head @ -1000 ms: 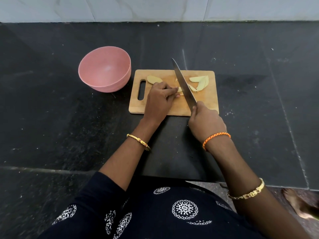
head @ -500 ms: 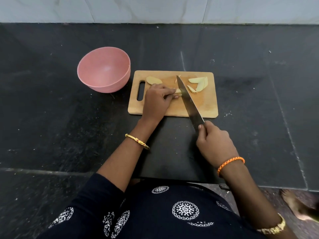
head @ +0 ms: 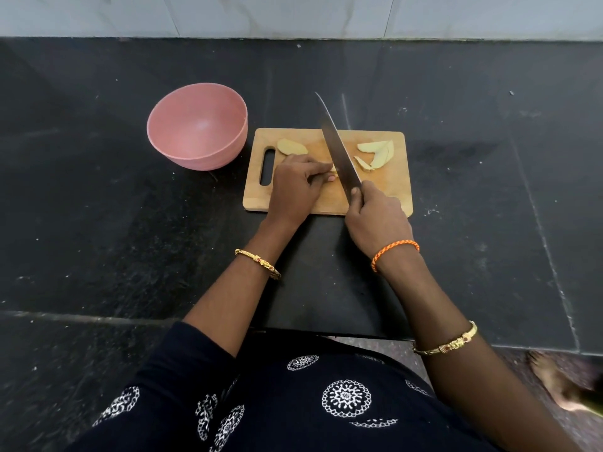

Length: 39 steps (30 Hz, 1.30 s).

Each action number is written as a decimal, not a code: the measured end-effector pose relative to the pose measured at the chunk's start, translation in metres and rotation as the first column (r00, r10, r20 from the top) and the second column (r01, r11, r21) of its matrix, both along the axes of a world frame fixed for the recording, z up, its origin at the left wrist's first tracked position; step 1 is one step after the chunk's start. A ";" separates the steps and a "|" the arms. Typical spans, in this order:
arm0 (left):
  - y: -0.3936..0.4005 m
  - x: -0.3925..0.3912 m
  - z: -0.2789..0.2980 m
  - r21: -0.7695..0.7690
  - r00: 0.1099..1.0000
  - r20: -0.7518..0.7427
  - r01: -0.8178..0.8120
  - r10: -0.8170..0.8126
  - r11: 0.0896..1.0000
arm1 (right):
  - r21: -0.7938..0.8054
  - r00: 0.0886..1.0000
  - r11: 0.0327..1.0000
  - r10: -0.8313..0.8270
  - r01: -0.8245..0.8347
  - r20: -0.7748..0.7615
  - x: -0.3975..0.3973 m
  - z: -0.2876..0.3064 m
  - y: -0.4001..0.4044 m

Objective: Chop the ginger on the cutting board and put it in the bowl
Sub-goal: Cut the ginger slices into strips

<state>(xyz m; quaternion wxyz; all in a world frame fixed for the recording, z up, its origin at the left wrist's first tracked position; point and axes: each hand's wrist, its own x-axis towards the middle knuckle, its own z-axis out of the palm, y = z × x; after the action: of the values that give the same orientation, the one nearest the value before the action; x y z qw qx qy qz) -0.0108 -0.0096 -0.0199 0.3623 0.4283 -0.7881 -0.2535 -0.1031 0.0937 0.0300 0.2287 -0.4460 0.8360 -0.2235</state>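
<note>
A wooden cutting board (head: 396,194) lies on the dark counter. My left hand (head: 298,187) pins a ginger piece (head: 332,171) to the board with curled fingers; most of that piece is hidden under them. My right hand (head: 375,216) grips the handle of a large knife (head: 337,146), whose blade slants across the board just right of my left fingertips, its tip past the far edge. One ginger slice (head: 291,147) lies near the board's handle slot, and several slices (head: 377,153) lie at the right. An empty pink bowl (head: 197,125) stands left of the board.
The black stone counter (head: 489,207) runs back to a pale tiled wall (head: 293,14). Its front edge is below my arms. A bare foot (head: 561,383) shows on the floor at the lower right.
My right hand has pushed the knife forward again, so the blade tip reaches beyond the board's far edge after being drawn back. My left hand stays on the ginger piece.
</note>
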 end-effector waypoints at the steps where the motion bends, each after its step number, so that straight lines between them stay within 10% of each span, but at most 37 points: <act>1: 0.000 0.000 -0.001 -0.001 1.000 0.001 0.000 0.000 1.000 | 0.013 1.000 1.000 -0.001 0.001 -0.022 0.001 0.000 -0.001; 23: 0.001 -0.001 -0.001 -0.043 0.999 0.042 -0.018 0.020 0.999 | 0.317 0.995 0.946 0.089 -0.068 -0.054 0.003 0.016 0.023; 39: 0.001 0.006 0.002 -0.003 1.000 0.031 0.004 -0.004 1.000 | 0.105 0.994 0.994 0.042 -0.032 -0.099 0.004 0.006 0.008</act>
<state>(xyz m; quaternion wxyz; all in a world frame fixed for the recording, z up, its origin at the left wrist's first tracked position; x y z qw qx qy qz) -0.0043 -0.0087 -0.0183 0.3500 0.4303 -0.7947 -0.2464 -0.0989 0.1015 0.0364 0.2130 -0.4596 0.8486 -0.1527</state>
